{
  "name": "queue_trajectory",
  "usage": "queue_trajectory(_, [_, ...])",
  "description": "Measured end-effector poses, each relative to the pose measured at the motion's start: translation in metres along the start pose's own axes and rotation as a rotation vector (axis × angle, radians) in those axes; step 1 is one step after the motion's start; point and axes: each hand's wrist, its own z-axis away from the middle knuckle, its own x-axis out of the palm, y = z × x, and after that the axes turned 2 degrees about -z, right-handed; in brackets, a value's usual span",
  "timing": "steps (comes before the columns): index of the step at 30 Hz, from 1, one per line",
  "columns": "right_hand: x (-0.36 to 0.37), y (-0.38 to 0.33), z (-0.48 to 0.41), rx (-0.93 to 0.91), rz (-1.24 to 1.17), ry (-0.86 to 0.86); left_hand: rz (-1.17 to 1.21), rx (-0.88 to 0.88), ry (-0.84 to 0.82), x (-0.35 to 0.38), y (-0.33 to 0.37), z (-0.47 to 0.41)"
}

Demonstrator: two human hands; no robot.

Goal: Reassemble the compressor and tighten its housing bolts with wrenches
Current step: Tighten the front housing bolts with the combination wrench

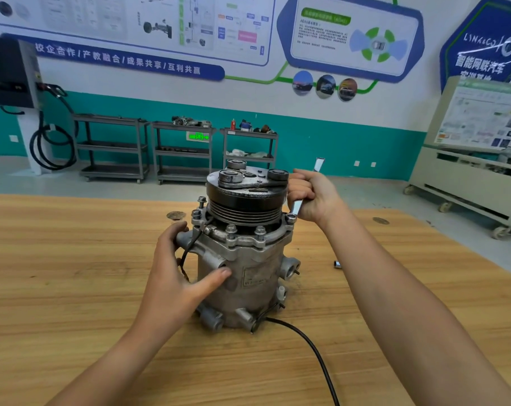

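Your compressor (pixel 248 268) stands upright on the wooden counter (pixel 73 288), grey cast body below, black grooved pulley (pixel 242 212) and clutch plate on top. Hex bolts (pixel 231 229) stand proud around its upper flange. The silver wrench (pixel 296 206) sits with its ring end on the right-hand flange bolt, handle slanting up through your right grip (pixel 310 197). Your left grip (pixel 175 268) holds the body's left side.
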Motion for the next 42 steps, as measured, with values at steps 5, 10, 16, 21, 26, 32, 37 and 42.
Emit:
queue_trajectory(5, [-0.015,0.003,0.011,-0.224,-0.162,0.084,0.023,0.005,0.002,0.0,-0.002,0.0])
queue_trajectory(10, [-0.016,0.015,0.035,-0.532,-0.198,0.145,0.037,0.008,0.002,0.001,-0.004,-0.001])
queue_trajectory(16, [-0.017,0.06,0.064,-0.967,-0.011,0.083,0.034,0.022,0.011,0.002,-0.005,0.0])
queue_trajectory(21, [-0.016,0.087,0.071,-1.192,0.369,0.082,0.046,0.02,0.018,0.003,-0.006,-0.001])
queue_trajectory(26, [-0.021,0.106,0.071,-1.429,0.886,-0.011,0.051,0.022,0.018,0.003,-0.008,-0.002])
queue_trajectory(32, [-0.017,0.12,0.058,-1.67,1.347,-0.123,0.057,0.034,0.026,0.003,-0.009,-0.002])
queue_trajectory(37, [-0.004,0.108,0.078,-1.454,1.056,-0.008,0.052,0.032,0.022,0.002,-0.009,-0.002])
queue_trajectory(42, [0.028,0.022,0.08,-0.94,0.162,0.029,0.04,0.015,0.004,0.001,-0.01,-0.003])
